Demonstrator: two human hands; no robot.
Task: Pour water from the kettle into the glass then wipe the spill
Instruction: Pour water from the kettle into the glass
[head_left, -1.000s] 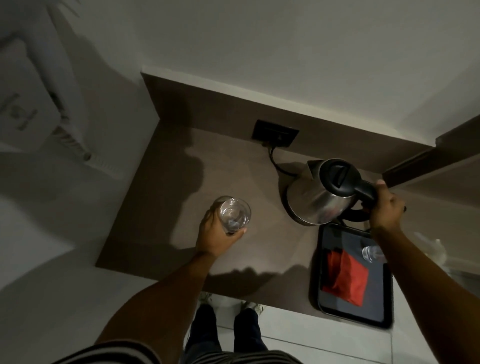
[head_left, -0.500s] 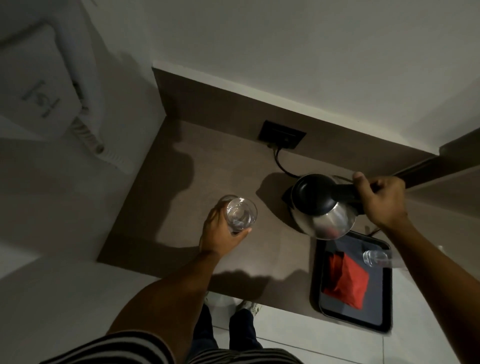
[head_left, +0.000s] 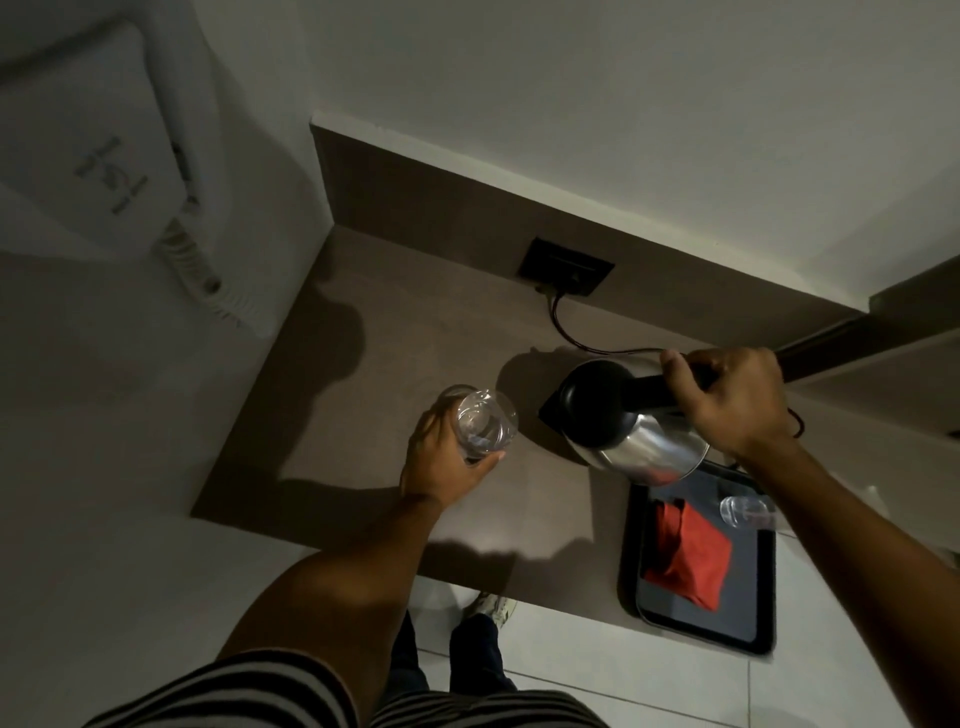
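A clear glass (head_left: 485, 425) stands on the brown counter (head_left: 363, 395), and my left hand (head_left: 441, 467) is wrapped around its near side. My right hand (head_left: 732, 405) grips the black handle of a steel kettle (head_left: 649, 447) with a black lid. The kettle is lifted off the counter and tilted, its spout pointing left toward the glass, a short gap away. A folded red cloth (head_left: 691, 561) lies on a dark tray (head_left: 763, 618) at the right.
A second clear glass (head_left: 743, 512) lies on the tray, partly behind my right forearm. A black wall socket (head_left: 566, 273) with a cord sits at the counter's back. A white appliance (head_left: 93, 156) hangs on the left wall. The counter's front edge overhangs a tiled floor.
My right hand has lifted the kettle from its spot, tilted it and carried it left toward the glass. My left hand has stayed on the glass.
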